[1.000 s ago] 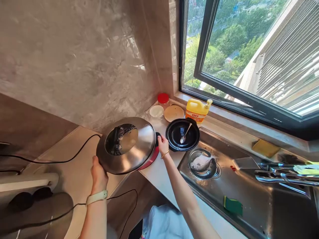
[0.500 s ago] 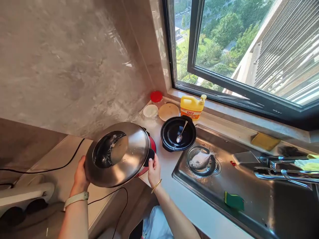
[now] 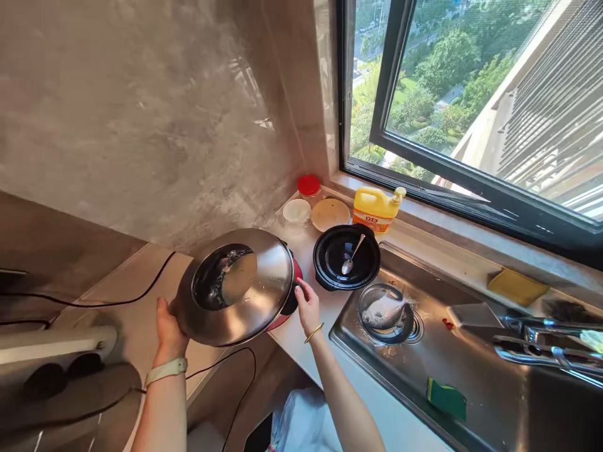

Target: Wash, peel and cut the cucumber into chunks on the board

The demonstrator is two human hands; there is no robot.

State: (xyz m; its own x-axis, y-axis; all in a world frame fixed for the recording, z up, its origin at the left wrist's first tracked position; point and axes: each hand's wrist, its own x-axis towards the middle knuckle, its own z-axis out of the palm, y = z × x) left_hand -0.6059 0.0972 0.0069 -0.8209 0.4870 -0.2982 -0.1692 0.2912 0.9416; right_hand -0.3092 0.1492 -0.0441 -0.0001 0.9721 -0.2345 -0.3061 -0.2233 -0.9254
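Note:
A wide pot with a red side (image 3: 298, 272) sits under a large steel lid (image 3: 271, 270) that has a glass middle. My left hand (image 3: 169, 328) is closed round the left edge, where its fingers are partly hidden beneath the rim. At the right end my right hand (image 3: 308, 306) grips the black handle (image 3: 289, 301), thumb on top. How far the pot stands off the counter I cannot tell. Just beyond my right hand is a black oval bowl (image 3: 330, 260) with a metal spoon (image 3: 354, 252) in it.
A steel sink (image 3: 452, 351) on the right holds a fish (image 3: 384, 312) in a small dish and a green sponge (image 3: 446, 398). By the open window stand a yellow jug (image 3: 375, 207), a wooden disc (image 3: 330, 215) and a red-lidded jar (image 3: 309, 184). Black cords (image 3: 155, 285) cross the left counter.
The whole view has shifted, so most things appear farther right. Both hands keep hold of the pot, which has barely moved relative to the black bowl.

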